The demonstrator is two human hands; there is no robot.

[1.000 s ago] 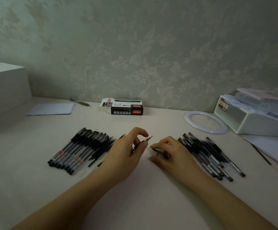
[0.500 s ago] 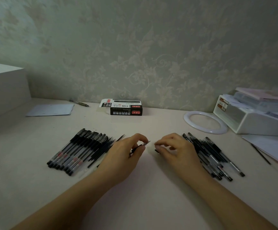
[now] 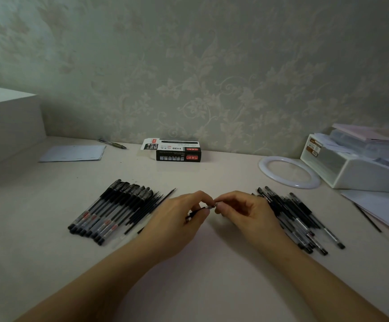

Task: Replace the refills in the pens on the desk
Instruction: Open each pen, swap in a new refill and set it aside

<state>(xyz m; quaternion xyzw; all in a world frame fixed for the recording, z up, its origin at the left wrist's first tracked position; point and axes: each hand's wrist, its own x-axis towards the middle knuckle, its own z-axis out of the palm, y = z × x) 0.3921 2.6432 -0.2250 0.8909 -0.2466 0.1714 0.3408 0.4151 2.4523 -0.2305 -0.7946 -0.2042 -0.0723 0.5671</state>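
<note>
Black pen (image 3: 197,211) lies at frame centre between both hands, long axis running lower left to upper right. The left hand (image 3: 179,219) grips its barrel; the right hand (image 3: 247,211) pinches the tip end, so both are equally near. Pale desk (image 3: 200,263), pens (image 3: 114,210) left, pile (image 3: 298,221) right, patterned wall (image 3: 212,66) above.

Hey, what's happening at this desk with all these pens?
A person is working on one pen at the middle of the desk. The left hand holds its body while the right hand pinches the tip end. A neat row of pens with loose refills beside it lies to the left, a looser pile of pens to the right, and a pen box by the wall.
</note>
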